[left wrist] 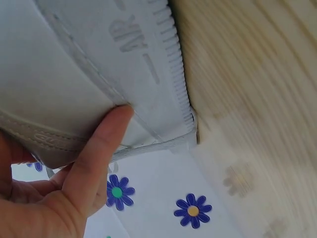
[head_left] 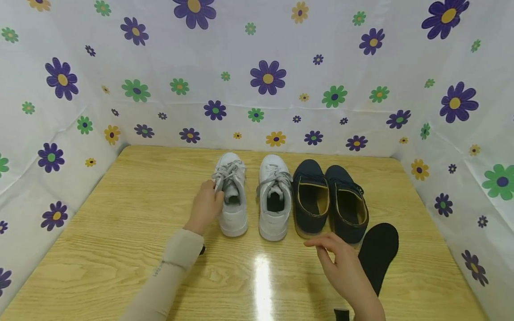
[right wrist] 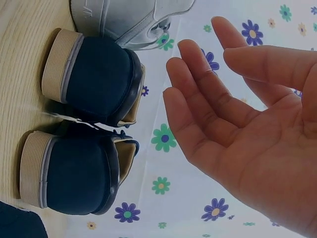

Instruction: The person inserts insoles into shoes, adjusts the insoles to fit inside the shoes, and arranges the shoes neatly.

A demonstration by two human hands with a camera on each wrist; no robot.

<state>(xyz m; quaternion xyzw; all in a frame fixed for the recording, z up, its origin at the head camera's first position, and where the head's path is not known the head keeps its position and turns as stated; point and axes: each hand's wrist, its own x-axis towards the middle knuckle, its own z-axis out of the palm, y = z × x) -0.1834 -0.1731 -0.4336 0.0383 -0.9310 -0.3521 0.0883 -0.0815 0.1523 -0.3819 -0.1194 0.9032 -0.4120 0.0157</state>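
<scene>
My left hand (head_left: 205,206) pinches the outer side of the left white lace-up sneaker (head_left: 234,223) near its opening. In the left wrist view, one finger (left wrist: 101,141) lies along the sneaker's side wall (left wrist: 94,64), and the thumb is partly hidden at the collar. A second white sneaker (head_left: 273,228) stands just right of it, toe pointing away. My right hand (head_left: 341,263) holds nothing, hovering near the heels of two dark navy shoes (right wrist: 91,74) with tan linings. Its fingers are loosely bent and apart from the shoes in the right wrist view.
A black insole (head_left: 379,252) lies on the wooden table (head_left: 120,232), right of the navy shoes. Flower-printed white cloth (head_left: 225,53) rises behind the table and along both sides. A small black piece (head_left: 341,314) shows at the bottom edge near my right wrist.
</scene>
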